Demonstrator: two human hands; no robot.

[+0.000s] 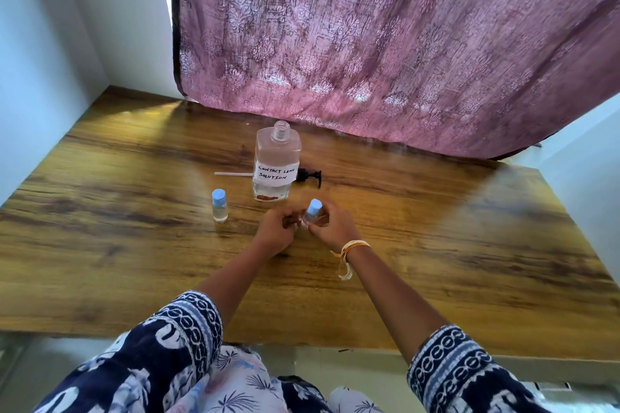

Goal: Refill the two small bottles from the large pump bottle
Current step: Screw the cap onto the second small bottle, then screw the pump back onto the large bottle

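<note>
Both hands, left hand (275, 230) and right hand (332, 228), gripped a small clear blue-capped bottle (313, 212). It sat just before the large square clear uncapped bottle (276, 163).

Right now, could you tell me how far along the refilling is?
Done: the pump lies on the table beside the open large bottle. In hand: both hands, left and right, hold one capped small bottle. Left: the other small bottle stands capped, untouched.

large bottle (277, 163): clear, square, upright, neck open, liquid inside, handwritten label
pump head (310, 176): black, lying on its side behind large bottle, white tube pointing left
small bottle 1 (219, 205): blue cap on, upright, left
small bottle 2 (312, 212): blue cap on, tilted
</note>
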